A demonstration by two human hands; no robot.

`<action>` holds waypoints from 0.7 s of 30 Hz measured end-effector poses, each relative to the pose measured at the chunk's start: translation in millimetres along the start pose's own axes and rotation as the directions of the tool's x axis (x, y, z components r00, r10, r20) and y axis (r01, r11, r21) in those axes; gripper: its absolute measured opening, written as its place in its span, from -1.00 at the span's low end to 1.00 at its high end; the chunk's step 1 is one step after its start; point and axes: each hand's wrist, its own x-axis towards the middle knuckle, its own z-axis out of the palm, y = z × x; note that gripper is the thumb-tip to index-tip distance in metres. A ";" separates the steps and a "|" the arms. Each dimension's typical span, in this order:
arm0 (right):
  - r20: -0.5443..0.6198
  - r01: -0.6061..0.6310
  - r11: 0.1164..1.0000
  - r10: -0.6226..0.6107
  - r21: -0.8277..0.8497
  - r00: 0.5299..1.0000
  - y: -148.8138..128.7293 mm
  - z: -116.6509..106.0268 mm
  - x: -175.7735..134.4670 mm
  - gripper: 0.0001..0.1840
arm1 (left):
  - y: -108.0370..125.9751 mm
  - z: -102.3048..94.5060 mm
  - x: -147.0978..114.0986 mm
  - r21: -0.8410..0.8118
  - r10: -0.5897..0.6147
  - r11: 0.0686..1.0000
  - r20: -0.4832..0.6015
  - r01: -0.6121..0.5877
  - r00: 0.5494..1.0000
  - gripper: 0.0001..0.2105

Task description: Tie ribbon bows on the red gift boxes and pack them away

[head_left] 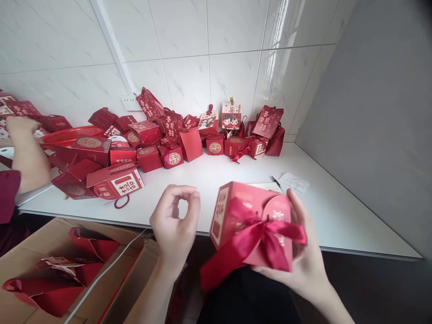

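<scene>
My right hand (pixel 308 252) grips a red gift box (pixel 249 198) from its right side, over the table's front edge. Gold characters mark its top, and a white panel with red characters shows on its left face. A shiny red ribbon (pixel 259 234) is tied in a bow across it, one long tail hanging to the lower left. To the left of the box, apart from it, is my left hand (pixel 178 225). Its fingers are curled, with thumb and forefinger tips meeting in a ring, and nothing shows between them.
Several red gift boxes (pixel 148 157) line the white table (pixel 337 211) along the tiled wall. A pen (pixel 276 181) and paper slips (pixel 294 182) lie behind the held box. A cardboard box (pixel 135 279) with red packaging stands lower left. Another person's arm (pixel 32 157) reaches in at far left.
</scene>
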 end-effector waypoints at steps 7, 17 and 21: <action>0.120 -0.421 0.686 0.442 0.593 0.889 6.1 -0.6 19.6 -0.27 | -22.9 7.5 -12.8 -0.047 -0.223 0.967 0.322 0.251 0.920 -0.89; 0.316 -0.548 0.554 0.462 0.626 0.829 8.8 0.6 20.3 -0.27 | -14.5 18.9 -25.6 -0.013 -0.085 0.994 0.506 0.106 0.858 -0.85; 0.373 -0.592 0.387 0.507 0.707 0.777 9.3 4.4 16.9 -0.27 | -8.2 23.0 -25.1 0.058 0.231 0.960 0.388 -0.274 0.892 -0.57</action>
